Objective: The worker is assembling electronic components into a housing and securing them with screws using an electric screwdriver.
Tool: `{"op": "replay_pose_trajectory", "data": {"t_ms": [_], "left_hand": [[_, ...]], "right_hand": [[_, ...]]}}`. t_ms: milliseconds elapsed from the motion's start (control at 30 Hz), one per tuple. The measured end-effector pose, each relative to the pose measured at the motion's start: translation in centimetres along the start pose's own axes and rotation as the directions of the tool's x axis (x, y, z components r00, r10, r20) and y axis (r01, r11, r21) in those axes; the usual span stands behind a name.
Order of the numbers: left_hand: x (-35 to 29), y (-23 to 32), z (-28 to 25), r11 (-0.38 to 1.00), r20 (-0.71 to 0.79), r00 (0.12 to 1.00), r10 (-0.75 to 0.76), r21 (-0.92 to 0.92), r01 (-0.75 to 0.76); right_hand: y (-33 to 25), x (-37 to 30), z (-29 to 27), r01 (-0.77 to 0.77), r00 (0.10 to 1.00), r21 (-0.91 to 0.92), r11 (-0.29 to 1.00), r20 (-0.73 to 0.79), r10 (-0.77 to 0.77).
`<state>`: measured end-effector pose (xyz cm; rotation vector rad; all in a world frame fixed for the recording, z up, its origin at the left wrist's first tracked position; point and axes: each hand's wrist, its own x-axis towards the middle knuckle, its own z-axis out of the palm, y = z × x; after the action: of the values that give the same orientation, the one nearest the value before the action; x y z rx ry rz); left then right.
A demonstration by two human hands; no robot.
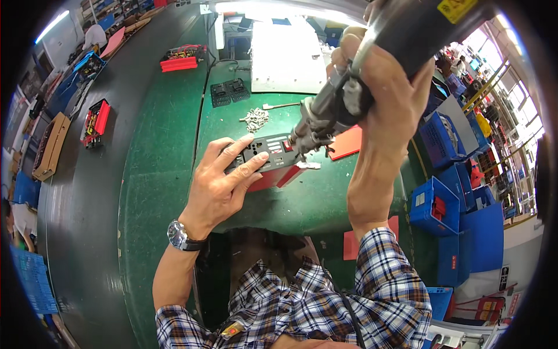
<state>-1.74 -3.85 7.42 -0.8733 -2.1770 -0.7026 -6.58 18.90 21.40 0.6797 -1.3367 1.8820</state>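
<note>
Black socket panel (264, 152) lies pinned to the green surface (314, 200) under the flat, unclenched left hand (224, 186). Right hand (386, 87) clenches a power screwdriver (334, 110), tip at the panel's end; the screw-driving step seems underway, and next calls for steady downward pressure.

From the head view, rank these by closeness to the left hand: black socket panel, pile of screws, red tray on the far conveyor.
1. Black socket panel: under the left hand fingertips, touching.
2. Pile of screws: farther back on the green mat, just beyond the panel.
3. Red tray: far back, upper left.
</note>
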Motion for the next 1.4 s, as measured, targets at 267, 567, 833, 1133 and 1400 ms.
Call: {"op": "replay_pose_trajectory", "data": {"t_ms": [267, 567, 833, 1133, 1400], "left_hand": [[-2.5, 0.4, 0.8, 0.955, -0.197, 0.961, -0.196, -0.261, 0.142], [-3.6, -0.3, 1.8, 0.877, -0.299, 0.9, -0.317, -0.453, 0.158], [-3.7, -0.3, 2.0, 0.867, -0.266, 0.893, -0.362, -0.449, 0.217], [-3.5, -0.5, 2.2, 0.889, -0.317, 0.895, -0.313, -0.431, 0.158], [-3.6, -0.7, 2.2, 0.886, -0.301, 0.893, -0.335, -0.424, 0.189]], "right_hand": [[-3.1, 3.6, -3.0, 0.15, 0.98, 0.286, 0.946, 0.081, -0.18], [-2.9, -0.7, 6.7, 0.232, 0.916, 0.278, 0.932, 0.259, -0.305], [-1.0, -2.8, 8.5, 0.184, 0.92, 0.194, 0.963, 0.311, -0.239], [-0.4, -3.9, 9.1, 0.136, 0.92, 0.112, 0.984, 0.353, -0.167], [0.1, -3.6, 9.4, 0.001, 0.849, 0.356, 0.935, 0.493, -0.188]]}}
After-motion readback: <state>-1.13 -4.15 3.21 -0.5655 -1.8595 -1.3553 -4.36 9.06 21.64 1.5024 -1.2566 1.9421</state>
